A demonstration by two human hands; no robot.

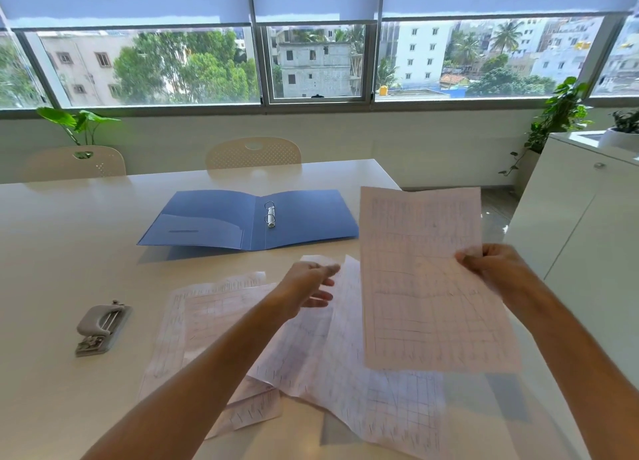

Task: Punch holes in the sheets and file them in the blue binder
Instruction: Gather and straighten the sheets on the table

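Note:
The blue binder point(304, 217) lies flat and wide on the white table point(69, 252), its two metal rings point(270, 214) standing in the middle. My right hand point(491, 266) grips the right edge of one gridded sheet point(422, 279) and holds it upright above the table. My left hand point(307, 286) hovers over the loose sheets, fingers relaxed and reaching toward the raised sheet, holding nothing. Several more gridded sheets point(311, 349) lie scattered in front of me. A grey hole punch point(102, 326) sits on the table to the left.
Two cream chairs point(254, 153) stand at the table's far side under the windows. A white cabinet point(581, 224) stands close on the right, with potted plants point(560, 113) beside and on it. The table's right edge runs near my right arm.

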